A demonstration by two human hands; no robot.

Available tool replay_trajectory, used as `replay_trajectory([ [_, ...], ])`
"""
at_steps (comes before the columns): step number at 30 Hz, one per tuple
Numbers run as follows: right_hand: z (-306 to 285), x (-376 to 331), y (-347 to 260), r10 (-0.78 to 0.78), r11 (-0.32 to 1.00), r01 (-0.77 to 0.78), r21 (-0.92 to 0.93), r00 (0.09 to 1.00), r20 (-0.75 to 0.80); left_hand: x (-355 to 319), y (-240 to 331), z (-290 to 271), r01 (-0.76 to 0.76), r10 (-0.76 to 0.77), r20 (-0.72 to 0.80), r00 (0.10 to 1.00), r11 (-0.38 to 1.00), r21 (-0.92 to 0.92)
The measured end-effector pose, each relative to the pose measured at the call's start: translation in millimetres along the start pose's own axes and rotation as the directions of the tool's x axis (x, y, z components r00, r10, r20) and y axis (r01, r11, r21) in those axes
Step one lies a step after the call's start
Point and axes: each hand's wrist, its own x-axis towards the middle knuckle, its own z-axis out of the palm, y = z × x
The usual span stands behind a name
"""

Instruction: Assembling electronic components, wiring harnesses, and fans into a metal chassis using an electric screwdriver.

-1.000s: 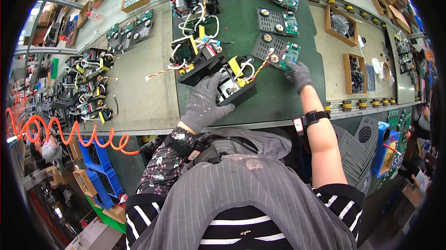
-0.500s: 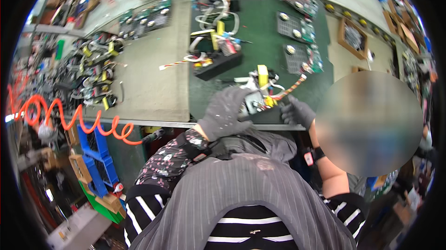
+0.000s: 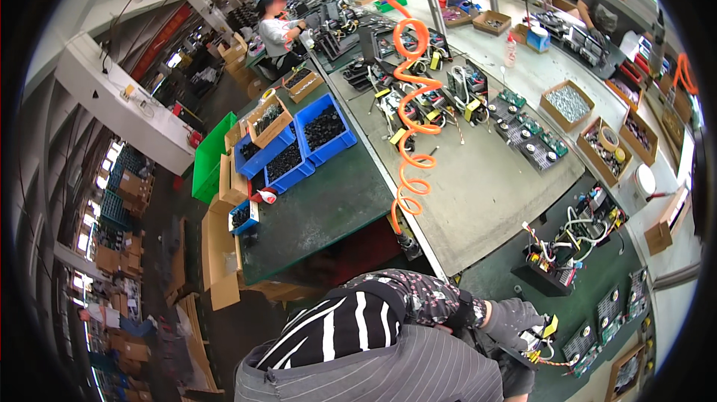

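- Your gloved left hand (image 3: 515,321) fingers (image 3: 532,320) are curling onto the black power unit (image 3: 532,346) at your lap edge; it was on the mat a second ago.
- Your right hand is sitting out of view; its grip cannot be told.
- Your head is now turning toward the orange coiled hose (image 3: 409,114).

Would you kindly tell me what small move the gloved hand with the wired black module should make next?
Probably lower the black module onto the green mat: the gloved left hand grips it at the bench edge, its wires hanging loose, and the right hand is out of view.

The grey workbench (image 3: 478,185) carries circuit boards (image 3: 523,137) and wired black units (image 3: 556,256); cardboard trays (image 3: 567,103) too. A green side table (image 3: 321,215) holds blue bins (image 3: 299,141).
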Motion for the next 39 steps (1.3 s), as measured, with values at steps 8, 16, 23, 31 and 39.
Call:
replay_trajectory([
  [8, 10.2, 10.9, -9.2, 0.312, 0.203, -0.198, 0.959, 0.941, 0.128, 24.9, -2.9, 11.4, 0.068, -0.078, 0.06, 0.995, 0.985, 0.156],
  [16, 24.3, 17.3, -3.1, 0.362, 0.023, -0.207, 0.978, 0.914, 0.185, 15.2, 13.4, 12.9, 0.046, -0.052, 0.042, 0.998, 0.988, 0.148],
  [23, 28.4, 30.9, -11.1, 0.365, -0.02, -0.22, 0.975, 0.907, 0.212, 1.9, 35.6, 17.1, -0.059, 0.053, 0.034, 0.998, 0.973, 0.224],
  [31, 27.3, 39.0, -12.1, 0.355, -0.038, -0.214, 0.976, 0.91, 0.213, -13.7, 17.8, 22.6, -0.308, 0.309, 0.059, 0.949, 0.874, 0.377],
  [39, 30.3, 30.8, -7.6, 0.341, -0.089, -0.182, 0.979, 0.918, 0.202, -34.9, 16.4, 1.9, -0.457, 0.372, 0.304, 0.877, 0.842, 0.286],
])
